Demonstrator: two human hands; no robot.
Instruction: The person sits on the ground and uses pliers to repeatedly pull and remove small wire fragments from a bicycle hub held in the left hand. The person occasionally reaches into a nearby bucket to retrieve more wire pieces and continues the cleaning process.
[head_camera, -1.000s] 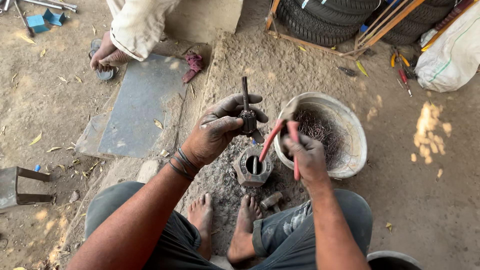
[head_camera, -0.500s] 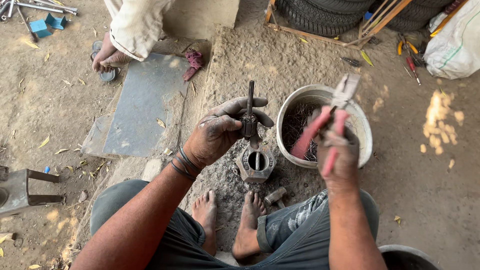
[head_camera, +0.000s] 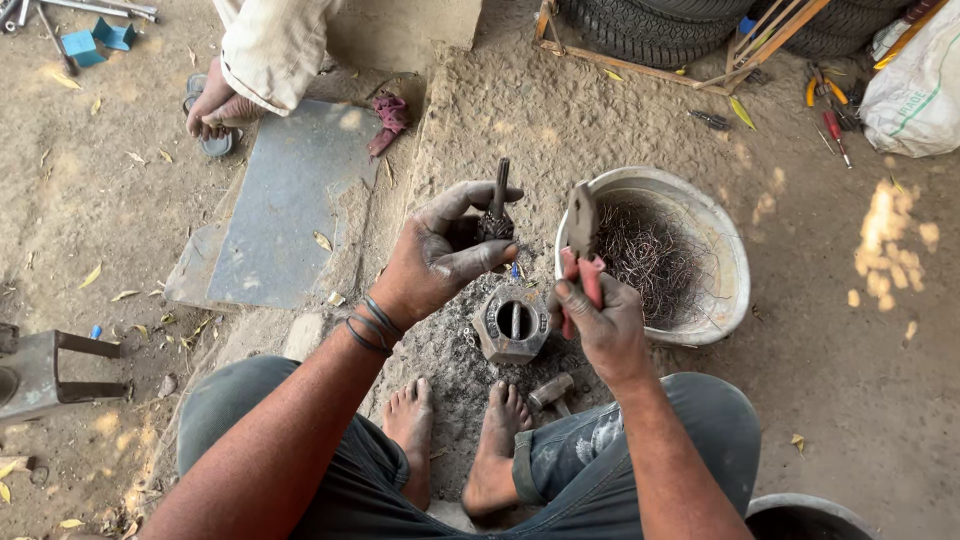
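Gripping a greasy splined shaft (head_camera: 497, 205) in left hand (head_camera: 440, 255), right hand (head_camera: 598, 320) clenched around red-handled pliers (head_camera: 580, 245), hexagonal metal housing (head_camera: 512, 322) below.

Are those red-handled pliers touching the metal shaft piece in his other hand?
Apart. The head view shows bare ground between the pliers in the right hand and the geared shaft gripped by the left hand.

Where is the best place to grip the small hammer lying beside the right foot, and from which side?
Probably by the short handle of the hammer, coming from above on the side away from the right foot; the head lies close to the toes, and only the handle offers free room.
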